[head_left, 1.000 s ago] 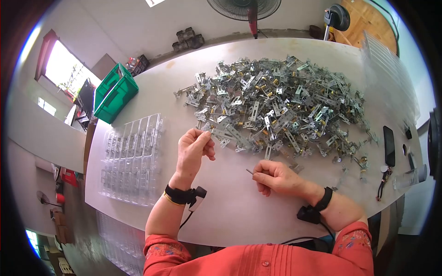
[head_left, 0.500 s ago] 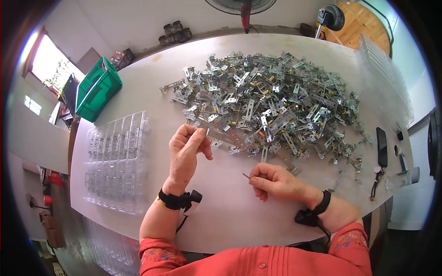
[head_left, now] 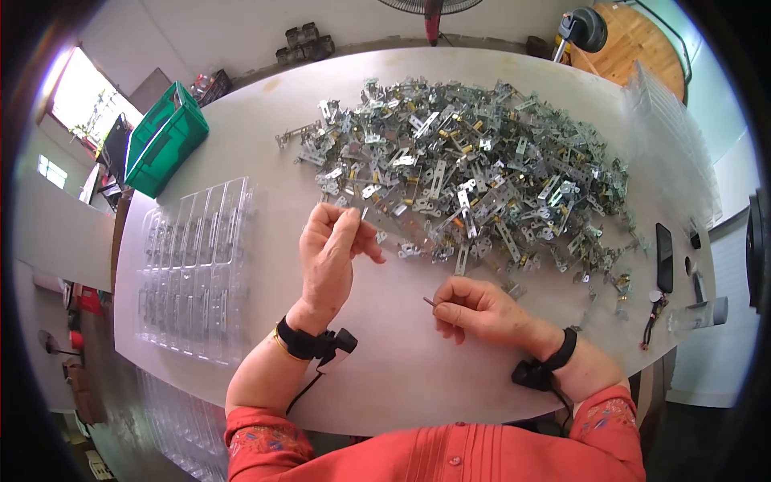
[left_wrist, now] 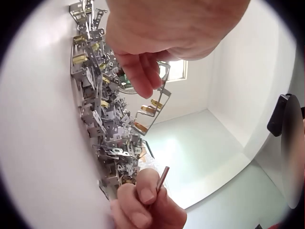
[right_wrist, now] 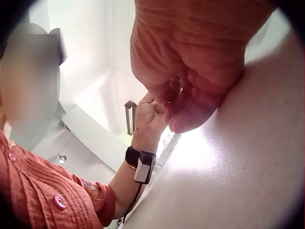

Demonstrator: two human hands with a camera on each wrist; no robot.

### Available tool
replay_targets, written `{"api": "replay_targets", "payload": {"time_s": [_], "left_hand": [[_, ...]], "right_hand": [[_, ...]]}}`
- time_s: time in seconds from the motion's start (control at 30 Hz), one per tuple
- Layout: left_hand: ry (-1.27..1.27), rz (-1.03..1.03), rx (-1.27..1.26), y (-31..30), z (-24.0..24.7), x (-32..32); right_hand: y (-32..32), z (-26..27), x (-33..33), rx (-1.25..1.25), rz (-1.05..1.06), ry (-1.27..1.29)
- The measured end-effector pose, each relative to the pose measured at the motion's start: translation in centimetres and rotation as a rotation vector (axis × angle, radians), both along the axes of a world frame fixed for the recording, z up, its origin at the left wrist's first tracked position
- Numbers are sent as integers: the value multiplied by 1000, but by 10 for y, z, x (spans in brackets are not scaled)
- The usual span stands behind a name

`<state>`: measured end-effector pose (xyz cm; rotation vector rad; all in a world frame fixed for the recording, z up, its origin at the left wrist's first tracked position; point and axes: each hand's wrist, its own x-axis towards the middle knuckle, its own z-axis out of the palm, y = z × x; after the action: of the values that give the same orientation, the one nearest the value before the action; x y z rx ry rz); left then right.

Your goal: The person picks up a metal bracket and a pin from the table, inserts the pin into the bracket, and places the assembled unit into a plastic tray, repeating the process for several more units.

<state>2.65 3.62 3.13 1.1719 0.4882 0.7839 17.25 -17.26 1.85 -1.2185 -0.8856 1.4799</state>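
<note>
My left hand (head_left: 328, 251) pinches a slim metal bracket (left_wrist: 148, 109) with brass-coloured pieces along it, raised at the near left edge of a heap of similar metal parts (head_left: 474, 173). In the left wrist view the bracket hangs below the fingertips. The right wrist view shows part of it as a grey strip (right_wrist: 129, 117) beside the left hand. To the right, my right hand (head_left: 482, 309) grips a thin metal rod (left_wrist: 163, 179) between thumb and curled fingers, with one end sticking out towards the left hand. The right palm hides the rod in the right wrist view.
A clear plastic tray (head_left: 193, 277) with filled compartments lies on the table's left side. Behind it stands a green crate (head_left: 169, 140). A phone (head_left: 664, 257), a keyring and a clear bottle lie at the right, near stacked clear trays (head_left: 671, 145).
The head view has shifted, so the table sits further left and higher. My left hand has moved slightly rightward relative to the tray. Both hands keep hold of the bracket and rod.
</note>
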Motion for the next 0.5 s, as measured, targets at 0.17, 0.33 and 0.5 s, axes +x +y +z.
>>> {"api": "replay_targets", "payload": {"time_s": [0.17, 0.33, 0.5], "left_hand": [[35, 14, -3, -5, 7, -1], [40, 7, -26, 2, 7, -1], [42, -28, -48, 8, 13, 6]], "right_hand": [[-2, -4, -11, 116, 175, -13], [7, 9, -29, 151, 442, -99], [20, -6, -73, 34, 619, 138]]}}
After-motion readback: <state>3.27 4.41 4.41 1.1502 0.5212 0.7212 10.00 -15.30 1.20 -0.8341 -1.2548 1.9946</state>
